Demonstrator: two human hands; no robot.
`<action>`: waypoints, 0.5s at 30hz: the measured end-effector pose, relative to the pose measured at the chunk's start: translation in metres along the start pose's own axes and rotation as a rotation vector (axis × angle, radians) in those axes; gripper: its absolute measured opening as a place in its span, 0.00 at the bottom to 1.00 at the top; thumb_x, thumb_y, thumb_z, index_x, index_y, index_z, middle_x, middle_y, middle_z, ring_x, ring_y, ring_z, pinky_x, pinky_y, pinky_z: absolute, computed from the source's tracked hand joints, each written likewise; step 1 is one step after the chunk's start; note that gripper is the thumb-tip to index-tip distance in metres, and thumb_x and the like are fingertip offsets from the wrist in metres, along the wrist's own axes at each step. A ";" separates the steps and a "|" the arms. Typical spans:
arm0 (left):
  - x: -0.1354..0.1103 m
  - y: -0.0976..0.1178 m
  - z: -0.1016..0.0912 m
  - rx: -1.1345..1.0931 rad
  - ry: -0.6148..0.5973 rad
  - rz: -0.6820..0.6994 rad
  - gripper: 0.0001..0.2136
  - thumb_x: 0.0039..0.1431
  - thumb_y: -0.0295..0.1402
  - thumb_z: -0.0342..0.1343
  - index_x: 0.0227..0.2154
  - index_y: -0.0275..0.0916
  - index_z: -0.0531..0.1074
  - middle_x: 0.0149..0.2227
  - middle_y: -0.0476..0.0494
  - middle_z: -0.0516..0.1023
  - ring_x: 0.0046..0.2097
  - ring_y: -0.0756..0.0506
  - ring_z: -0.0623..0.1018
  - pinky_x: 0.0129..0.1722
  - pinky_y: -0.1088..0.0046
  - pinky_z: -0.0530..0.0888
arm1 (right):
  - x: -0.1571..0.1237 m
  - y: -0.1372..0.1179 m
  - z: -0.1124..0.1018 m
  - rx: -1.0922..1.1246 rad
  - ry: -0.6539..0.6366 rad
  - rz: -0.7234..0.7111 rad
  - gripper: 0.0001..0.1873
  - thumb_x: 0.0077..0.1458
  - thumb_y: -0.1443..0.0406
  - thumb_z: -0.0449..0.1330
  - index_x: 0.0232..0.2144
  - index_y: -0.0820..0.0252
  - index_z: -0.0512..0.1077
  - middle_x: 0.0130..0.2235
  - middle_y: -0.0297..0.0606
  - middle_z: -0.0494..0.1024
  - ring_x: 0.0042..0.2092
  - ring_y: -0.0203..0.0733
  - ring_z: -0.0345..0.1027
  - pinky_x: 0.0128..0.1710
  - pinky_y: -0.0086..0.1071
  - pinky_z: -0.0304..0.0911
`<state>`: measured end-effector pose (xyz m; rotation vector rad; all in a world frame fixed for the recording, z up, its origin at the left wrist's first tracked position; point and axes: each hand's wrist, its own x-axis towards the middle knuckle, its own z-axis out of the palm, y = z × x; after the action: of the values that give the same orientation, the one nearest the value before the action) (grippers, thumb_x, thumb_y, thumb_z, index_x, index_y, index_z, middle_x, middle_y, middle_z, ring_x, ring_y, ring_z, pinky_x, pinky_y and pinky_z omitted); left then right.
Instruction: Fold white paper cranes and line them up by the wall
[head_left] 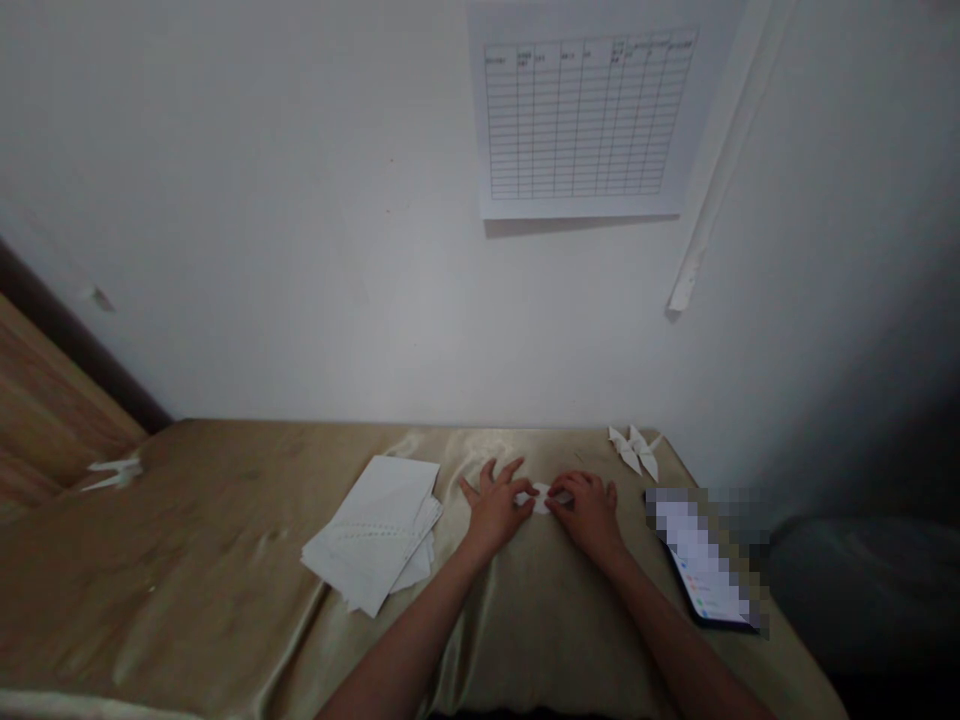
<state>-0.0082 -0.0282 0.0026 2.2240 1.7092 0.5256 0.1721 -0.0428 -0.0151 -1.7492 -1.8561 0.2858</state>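
Both my hands rest on a table covered with a shiny tan cloth [225,560]. Between them lies a small white piece of folded paper [541,497]. My left hand [496,510] has its fingers spread, with thumb and forefinger pinching the paper's left side. My right hand [587,507] has its fingers curled and pressed onto the paper's right side. Most of the paper is hidden under my fingers.
A stack of white paper sheets [379,532] lies left of my hands. Two folded white paper cranes [636,449] sit at the back right. A phone [705,572] lies on the right edge. A printed grid sheet [585,115] hangs on the wall.
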 end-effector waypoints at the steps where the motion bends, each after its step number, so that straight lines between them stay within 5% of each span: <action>1: 0.000 -0.001 -0.001 0.004 -0.013 0.000 0.10 0.58 0.37 0.60 0.42 0.60 0.77 0.67 0.60 0.60 0.70 0.28 0.48 0.56 0.21 0.36 | 0.001 0.001 0.000 0.008 -0.009 0.000 0.07 0.56 0.61 0.59 0.36 0.48 0.77 0.49 0.36 0.77 0.57 0.53 0.59 0.60 0.67 0.35; 15: -0.003 -0.016 -0.007 0.009 -0.112 0.035 0.15 0.62 0.37 0.57 0.48 0.69 0.74 0.68 0.59 0.58 0.70 0.27 0.47 0.55 0.21 0.32 | 0.004 0.016 -0.008 0.083 -0.116 -0.030 0.16 0.55 0.66 0.54 0.40 0.44 0.78 0.52 0.33 0.77 0.59 0.53 0.59 0.61 0.66 0.33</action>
<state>-0.0253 -0.0267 0.0016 2.2484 1.6221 0.3944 0.1902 -0.0383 -0.0153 -1.6794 -1.9209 0.4548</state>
